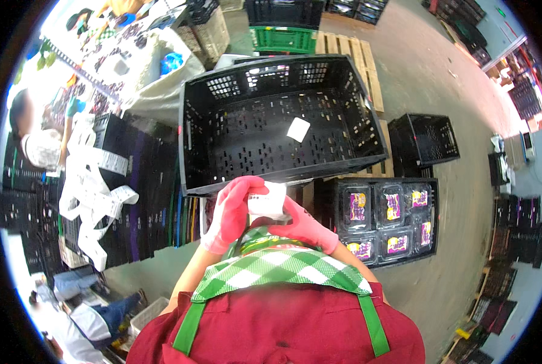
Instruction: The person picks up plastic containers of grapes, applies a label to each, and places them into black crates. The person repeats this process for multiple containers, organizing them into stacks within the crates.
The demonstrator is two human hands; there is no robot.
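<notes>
My left hand [231, 214], in a pink glove, grips the left side of a white printed label piece [268, 200]. From the right, my right hand [305, 227], gloved alike, has its thumb and fingers at the same piece's lower right edge. Both hands are in front of my green checked apron. Just beyond them a large black plastic crate [271, 182] stands with its open top towards me. On its perforated floor lies one small white label [298, 129]. To the right, a black crate [436, 218] holds several clear plastic clamshell boxes [393, 204] with purple and yellow labels.
At left, a long tangled strip of white labels [89, 195] lies over stacked black crates [152, 182]. A wooden pallet [366, 68] and a green crate [284, 40] stand beyond. A smaller black crate [432, 139] is at right. Other people [41, 141] work at the left.
</notes>
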